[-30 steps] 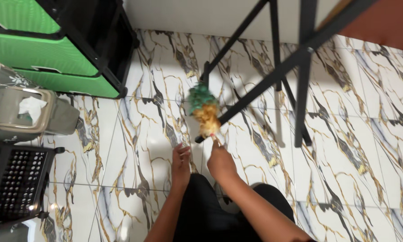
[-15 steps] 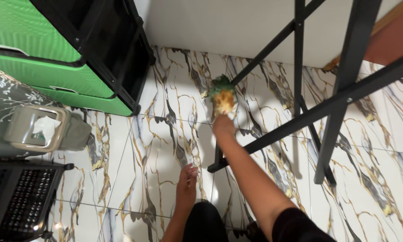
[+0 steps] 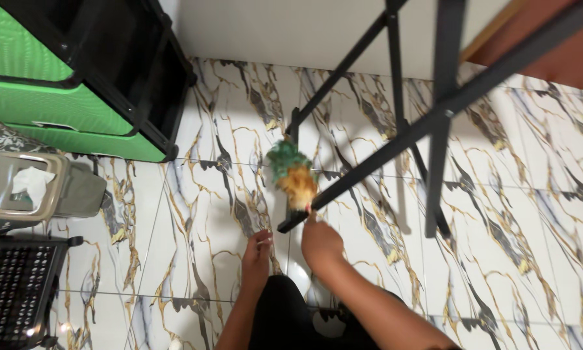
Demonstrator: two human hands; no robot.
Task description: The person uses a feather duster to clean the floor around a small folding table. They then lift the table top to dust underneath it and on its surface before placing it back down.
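**Feather duster held at the foot of a black metal frame, right hand leading**

The right hand (image 3: 321,245) is closed around the handle of a small feather duster (image 3: 291,175); the fingers are curled toward the palm and turned away from the camera, so the exact grip on the handle cannot be told. Only a short stub of handle shows just above the knuckles.

The duster's head, green at the far tip and yellow-orange nearer the hand, lies directly ahead of the right hand, away from the person. Its long axis runs from the hand up and slightly left in the head view. The head is blurred. It lies against or just beside the lower end of a slanted black frame bar (image 3: 382,159), near the bar's foot on the marble-patterned tile floor (image 3: 194,214); contact cannot be confirmed.

The left hand (image 3: 255,254) rests low, near the floor, fingers together and pointing forward, holding nothing. It lies just beside the right hand but further from the duster head.

To the left stand a green drawer unit in a black frame (image 3: 64,110), a grey lidded bin (image 3: 38,188) and a black perforated crate (image 3: 16,285), all well apart from both hands.
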